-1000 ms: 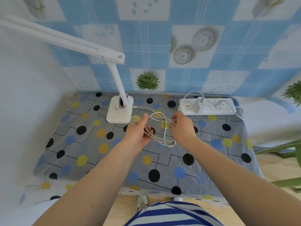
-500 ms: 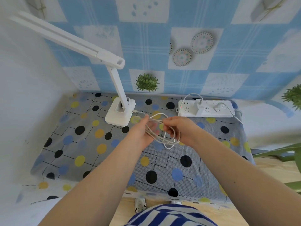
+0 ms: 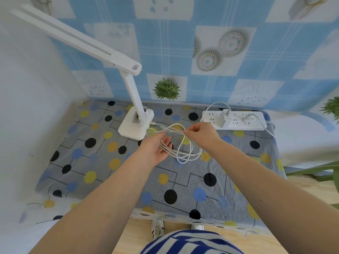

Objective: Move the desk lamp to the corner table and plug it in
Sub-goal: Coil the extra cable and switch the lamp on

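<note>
The lamp is stood on the corner worktop; its cable is pinched in the grip of the right hand, loops laid over the wide grip of the left hand; the lamp could be toppled by a snagged pull

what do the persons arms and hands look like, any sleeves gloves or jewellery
The left forearm and right forearm are bare, with no sleeve in view. The left hand and right hand are bare too: no gloves, and no watch, bracelet or ring shows.
</note>
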